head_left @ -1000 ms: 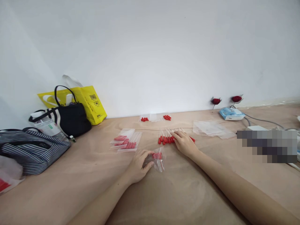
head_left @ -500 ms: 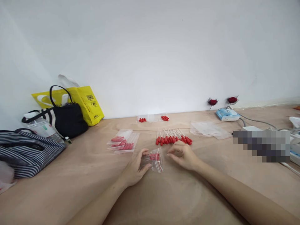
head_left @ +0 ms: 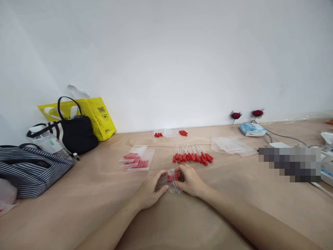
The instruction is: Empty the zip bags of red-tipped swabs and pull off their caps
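Note:
A small clear zip-lock bag [head_left: 173,188] is held low over the table between my hands, with red-tipped sticks [head_left: 171,177] showing in it. My left hand [head_left: 152,189] grips its left side, thumb and fingers curved around the plastic. On the right side, the fingers of my right hand [head_left: 190,180] are closed at the bag beside the red tips; the fingertips are partly hidden. Just beyond lies a row of red-tipped white sticks [head_left: 192,157]. Several filled zip-lock bags [head_left: 142,152] overlap to the left of that row.
Near the wall lie more bags with red tips [head_left: 158,134]. Flat clear bags [head_left: 229,144] rest at the right, near a blue tissue pack [head_left: 252,129] and cables. A yellow bag [head_left: 104,125], a black bag [head_left: 80,135] and a striped bag [head_left: 33,173] stand left.
My right hand has moved left from beside the row of sticks to the zip-lock bag and now touches it. My left hand stays on the bag.

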A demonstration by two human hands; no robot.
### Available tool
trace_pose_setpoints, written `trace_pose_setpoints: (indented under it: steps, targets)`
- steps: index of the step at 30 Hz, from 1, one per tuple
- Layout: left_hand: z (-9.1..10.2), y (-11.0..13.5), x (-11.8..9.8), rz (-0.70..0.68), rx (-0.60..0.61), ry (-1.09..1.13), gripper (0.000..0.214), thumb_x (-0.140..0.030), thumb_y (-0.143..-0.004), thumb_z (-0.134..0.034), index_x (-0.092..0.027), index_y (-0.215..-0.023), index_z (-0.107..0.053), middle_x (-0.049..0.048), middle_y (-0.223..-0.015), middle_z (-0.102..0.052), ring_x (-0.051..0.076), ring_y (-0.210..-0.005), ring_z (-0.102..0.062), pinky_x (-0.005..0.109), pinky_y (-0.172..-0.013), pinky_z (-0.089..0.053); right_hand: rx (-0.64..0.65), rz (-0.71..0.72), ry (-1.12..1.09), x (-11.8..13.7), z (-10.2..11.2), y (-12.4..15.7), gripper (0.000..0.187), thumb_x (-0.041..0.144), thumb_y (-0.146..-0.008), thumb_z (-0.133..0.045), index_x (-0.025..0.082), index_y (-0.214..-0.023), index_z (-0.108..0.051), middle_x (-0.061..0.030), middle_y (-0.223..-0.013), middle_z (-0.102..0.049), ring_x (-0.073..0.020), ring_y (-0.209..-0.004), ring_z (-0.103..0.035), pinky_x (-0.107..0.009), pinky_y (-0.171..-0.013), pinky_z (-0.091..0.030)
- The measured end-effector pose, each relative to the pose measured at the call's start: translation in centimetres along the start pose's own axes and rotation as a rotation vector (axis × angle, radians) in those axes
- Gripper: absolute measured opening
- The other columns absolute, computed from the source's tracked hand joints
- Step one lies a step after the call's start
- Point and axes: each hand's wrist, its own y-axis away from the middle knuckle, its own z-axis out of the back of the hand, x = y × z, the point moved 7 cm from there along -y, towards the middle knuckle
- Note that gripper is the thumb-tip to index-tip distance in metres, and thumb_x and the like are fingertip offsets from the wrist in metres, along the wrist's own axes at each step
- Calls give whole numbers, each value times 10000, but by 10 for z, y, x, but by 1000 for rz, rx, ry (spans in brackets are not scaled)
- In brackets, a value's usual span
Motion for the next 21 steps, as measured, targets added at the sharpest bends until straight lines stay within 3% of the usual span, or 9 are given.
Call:
trace_pose_setpoints:
  steps: [7,12,17,19,21]
  targets:
    - [1,0,2,-1,-2,-36,333,-278,-771,-499,-218,-1096,-461,59,-1107,-546,202,-1018,-500,371,-887,-404,-23,43,-24,7,3,5,92,149,-633,-582,190,-668,-508,19,-627,-542,-125,-635,-468,-229,-582,-356]
    - [0,0,5,-15,8,-68,334,-304,-783,-489,-209,-1103,-470,67,-1125,-539,197,-1034,-497,363,-896,-399,-2,-61,-317,-16,15,14,100,225,-677,-569,191,-684,-475,47,-587,-505,-83,-511,-447,-204,-485,-340]
    - [-1,3,7,-17,86,-128,423,-352,-766,-514,-199,-1158,-469,91,-1247,-465,231,-1165,-399,421,-973,-323,-165,-217,-683,-53,61,20,271,355,-621,-654,192,-702,-453,19,-641,-570,-104,-556,-533,-233,-527,-411]
    - [-1,5,5,-35,112,-145,476,-391,-738,-545,-201,-1170,-477,98,-1281,-429,258,-1209,-340,457,-991,-287,-263,-219,-693,-58,83,21,287,366,-600,-674,194,-688,-461,22,-610,-566,-110,-538,-534,-243,-525,-422]
    - [4,4,-1,-54,49,-139,450,-404,-728,-554,-206,-1131,-522,99,-1285,-423,272,-1222,-316,469,-996,-272,-364,-175,-652,-54,99,22,262,367,-624,-659,201,-703,-472,18,-595,-564,-118,-531,-535,-251,-518,-427]
